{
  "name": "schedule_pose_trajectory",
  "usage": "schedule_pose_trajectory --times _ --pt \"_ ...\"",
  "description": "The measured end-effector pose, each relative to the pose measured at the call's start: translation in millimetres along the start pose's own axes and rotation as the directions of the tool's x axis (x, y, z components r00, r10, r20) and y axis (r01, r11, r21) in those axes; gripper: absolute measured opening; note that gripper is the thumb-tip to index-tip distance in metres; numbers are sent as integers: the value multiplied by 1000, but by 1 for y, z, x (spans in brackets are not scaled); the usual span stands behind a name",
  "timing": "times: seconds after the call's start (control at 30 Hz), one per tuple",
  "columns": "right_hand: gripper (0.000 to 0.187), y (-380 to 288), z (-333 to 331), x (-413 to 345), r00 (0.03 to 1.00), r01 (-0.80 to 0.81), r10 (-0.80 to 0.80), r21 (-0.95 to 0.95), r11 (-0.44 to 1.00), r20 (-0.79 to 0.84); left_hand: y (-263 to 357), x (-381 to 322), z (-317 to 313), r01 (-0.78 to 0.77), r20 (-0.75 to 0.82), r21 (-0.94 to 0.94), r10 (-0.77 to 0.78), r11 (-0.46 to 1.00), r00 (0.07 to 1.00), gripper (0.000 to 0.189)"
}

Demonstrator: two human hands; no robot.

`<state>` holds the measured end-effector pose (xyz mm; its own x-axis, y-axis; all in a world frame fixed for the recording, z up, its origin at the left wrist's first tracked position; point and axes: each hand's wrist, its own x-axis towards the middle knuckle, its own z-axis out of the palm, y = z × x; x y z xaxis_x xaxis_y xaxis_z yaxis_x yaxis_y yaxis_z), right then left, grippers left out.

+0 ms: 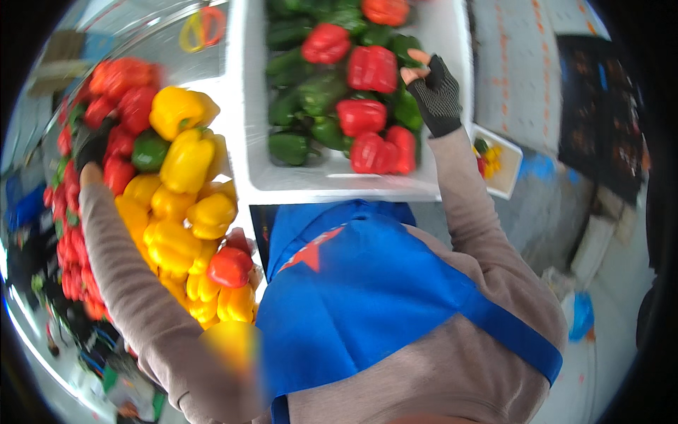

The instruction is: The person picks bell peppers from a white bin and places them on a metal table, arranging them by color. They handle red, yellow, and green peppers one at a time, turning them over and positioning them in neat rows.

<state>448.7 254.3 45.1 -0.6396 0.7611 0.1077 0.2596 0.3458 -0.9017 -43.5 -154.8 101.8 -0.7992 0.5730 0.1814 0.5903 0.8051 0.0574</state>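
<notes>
In a black fingerless glove, my right hand (pixel 437 95) is over the right side of a white foam box (pixel 344 196). Its bent fingers are beside or against a dark green bell pepper (pixel 405 47); whether they grip it cannot be told. Several red bell peppers (pixel 372 69) lie on top of the green peppers (pixel 323 93) in the box. My left hand (pixel 92 140), also gloved, reaches into a heap of red bell peppers (pixel 136 108) at the left; its fingers are hidden. Yellow bell peppers (pixel 175 246) are heaped beside my left forearm, with a green pepper (pixel 150 150) among them.
One red pepper (pixel 231 266) rests on the yellow heap. Yellow and red rings (pixel 202 29) lie at the upper left. Right of the box are a small white container (pixel 506 175) holding peppers, pale foam boxes (pixel 522 69) and dark crates (pixel 598 116).
</notes>
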Motion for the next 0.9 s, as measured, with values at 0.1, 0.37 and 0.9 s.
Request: schedule_pose_trajectory --times 0.1,0.37,0.9 --pt "35 8 -39 -1 998 -58 57 -9 998 -40 -30 5 34 100 -6 151 -100 983 995 89" --pt "79 45 7 16 906 369 -100 -652 663 411 3 20 -12 -69 43 69 66 995 997 52" --pt "58 -5 47 23 537 -797 -111 546 257 836 323 -212 -26 455 457 -890 43 36 889 53"
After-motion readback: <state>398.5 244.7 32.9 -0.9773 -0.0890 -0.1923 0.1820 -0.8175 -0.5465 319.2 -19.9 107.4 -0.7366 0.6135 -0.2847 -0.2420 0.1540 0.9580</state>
